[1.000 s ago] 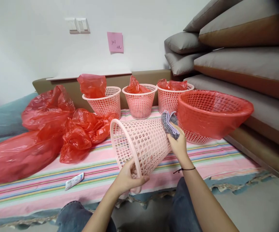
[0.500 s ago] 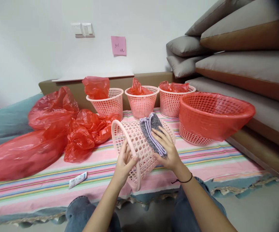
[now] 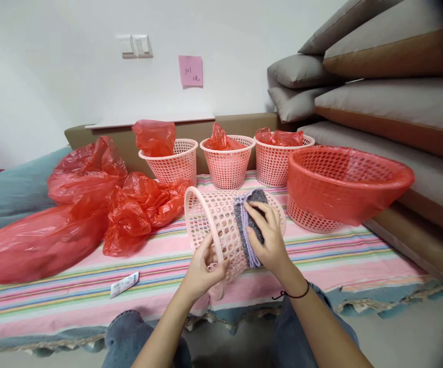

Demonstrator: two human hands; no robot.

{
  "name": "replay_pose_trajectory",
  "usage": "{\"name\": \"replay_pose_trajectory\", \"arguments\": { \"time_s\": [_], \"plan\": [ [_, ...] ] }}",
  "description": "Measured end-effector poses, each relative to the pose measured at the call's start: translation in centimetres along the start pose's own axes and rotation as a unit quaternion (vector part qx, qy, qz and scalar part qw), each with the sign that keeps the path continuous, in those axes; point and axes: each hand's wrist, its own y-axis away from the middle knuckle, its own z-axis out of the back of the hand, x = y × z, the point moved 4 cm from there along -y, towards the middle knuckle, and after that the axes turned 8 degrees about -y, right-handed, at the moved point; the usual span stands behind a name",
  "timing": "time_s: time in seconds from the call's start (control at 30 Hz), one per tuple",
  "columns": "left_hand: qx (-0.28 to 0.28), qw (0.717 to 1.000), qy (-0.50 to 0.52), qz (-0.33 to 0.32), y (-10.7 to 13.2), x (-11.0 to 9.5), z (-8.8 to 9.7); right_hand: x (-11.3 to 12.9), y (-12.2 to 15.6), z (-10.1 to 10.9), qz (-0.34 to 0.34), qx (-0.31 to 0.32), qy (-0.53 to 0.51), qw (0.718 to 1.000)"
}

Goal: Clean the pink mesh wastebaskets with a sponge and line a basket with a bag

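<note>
A pink mesh basket [image 3: 217, 225] lies on its side over the striped cloth, its mouth turned toward me. My left hand [image 3: 202, 268] grips its rim at the lower front edge. My right hand [image 3: 269, 240] presses a folded grey and lilac cloth [image 3: 249, 227] against the basket's outer wall, fingers curled over it.
Three pink baskets [image 3: 227, 161] holding red bags stand in a row at the back. A larger basket lined with a red bag [image 3: 344, 179] sits at the right. Crumpled red bags [image 3: 83, 204] pile up on the left. A small white tube [image 3: 124, 284] lies on the striped cloth [image 3: 321, 255]. Sofa cushions [image 3: 390, 102] rise at the right.
My right hand slid the cloth from the basket's bottom end along its wall toward the rim. My left hand shifted its hold on the rim as the basket turned.
</note>
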Motion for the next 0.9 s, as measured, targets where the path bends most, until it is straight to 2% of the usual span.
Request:
{"name": "replay_pose_trajectory", "arguments": {
  "time_s": [0.13, 0.23, 0.43, 0.7, 0.9],
  "plan": [
    [0.008, 1.000, 0.000, 0.008, 0.1, 0.4, 0.1, 0.0, 0.2, -1.5, -0.015, 0.050, 0.047, 0.998],
    [-0.002, 1.000, 0.012, 0.011, 0.0, 0.3, 0.0, -0.3, 0.3, -1.5, -0.026, 0.038, 0.029, 0.999],
    [-0.059, 0.997, 0.047, -0.009, -1.0, -0.1, -0.3, -0.8, 0.8, -1.2, -0.016, 0.031, 0.026, 0.999],
    [-0.089, 0.996, -0.012, 0.004, -1.2, 0.2, 0.0, -1.1, 1.1, -1.0, -0.006, 0.004, -0.049, 0.999],
    [-0.104, 0.994, -0.020, 0.027, -1.1, 0.2, 0.1, -0.3, 1.0, -1.5, 0.010, 0.055, -0.015, 0.998]
  ]
}}
